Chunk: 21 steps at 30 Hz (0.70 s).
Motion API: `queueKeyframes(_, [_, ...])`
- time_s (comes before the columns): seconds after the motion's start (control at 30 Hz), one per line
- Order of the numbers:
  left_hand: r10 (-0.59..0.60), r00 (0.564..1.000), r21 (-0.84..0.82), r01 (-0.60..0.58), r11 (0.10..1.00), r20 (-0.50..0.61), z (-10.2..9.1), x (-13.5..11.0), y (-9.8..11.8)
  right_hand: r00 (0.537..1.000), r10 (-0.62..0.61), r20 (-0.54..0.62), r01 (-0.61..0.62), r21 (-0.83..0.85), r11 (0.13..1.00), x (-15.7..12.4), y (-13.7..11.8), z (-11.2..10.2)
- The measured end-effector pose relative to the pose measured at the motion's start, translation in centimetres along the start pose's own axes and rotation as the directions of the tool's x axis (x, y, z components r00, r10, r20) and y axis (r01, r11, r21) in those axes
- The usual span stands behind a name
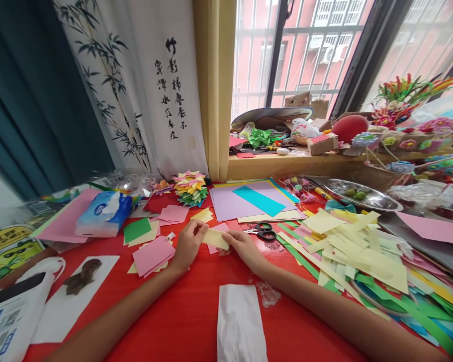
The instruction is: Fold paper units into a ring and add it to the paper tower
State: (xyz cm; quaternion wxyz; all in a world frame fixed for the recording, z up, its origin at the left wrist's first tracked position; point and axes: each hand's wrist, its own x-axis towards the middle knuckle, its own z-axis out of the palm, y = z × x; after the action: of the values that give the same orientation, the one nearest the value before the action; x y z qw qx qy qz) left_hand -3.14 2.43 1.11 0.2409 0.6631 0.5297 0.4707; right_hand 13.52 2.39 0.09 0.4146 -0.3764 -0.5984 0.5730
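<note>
Between my two hands, above the red tabletop, is a small pale yellow strip of paper point(215, 240). My left hand point(188, 244) pinches its left end, and my right hand point(245, 246) grips the right end between thumb and fingers. Part of a pink paper point(214, 248) shows beneath the strip. Black-handled scissors point(264, 232) lie just beyond my right hand. To the left of my left hand rest a stack of pink paper squares point(154, 256) and a green square point(137, 230).
A folded paper ornament point(190, 188) stands at the back, beside large sheets with a blue strip point(259, 200) on top. Pale paper offcuts point(354, 246) heap up on the right. A tissue pack point(104, 213) sits left; a white paper packet point(241, 322) lies in front.
</note>
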Motion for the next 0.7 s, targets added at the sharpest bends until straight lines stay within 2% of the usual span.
queueKeyframes(0.13, [-0.01, 1.0, 0.009, 0.01, 1.0, -0.018, -0.02, 0.01, 0.04, 0.998, -0.004, -0.057, 0.008, 0.071, 0.997, 0.12, 0.21, -0.24])
queueKeyframes(0.27, [0.008, 0.997, 0.033, -0.01, 0.999, 0.076, 0.13, 0.1, -0.04, 0.992, -0.007, -0.123, 0.017, 0.077, 0.997, 0.27, 0.67, -0.47])
queueKeyframes(0.43, [0.038, 0.972, 0.048, -0.051, 0.998, 0.232, 0.28, 0.22, -0.13, 1.0, -0.004, -0.012, 0.004, -0.004, 1.0, 0.22, 0.61, -0.18])
queueKeyframes(0.53, [0.05, 0.949, 0.04, -0.065, 0.997, 0.31, 0.29, 0.12, 0.09, 1.0, -0.021, -0.006, 0.021, -0.081, 0.996, 0.02, 0.19, -0.04])
queueKeyframes(0.7, [0.11, 0.941, -0.007, -0.114, 0.993, 0.32, 0.28, -0.08, 0.39, 0.999, -0.04, 0.0, 0.039, -0.132, 0.99, -0.13, -0.07, 0.01])
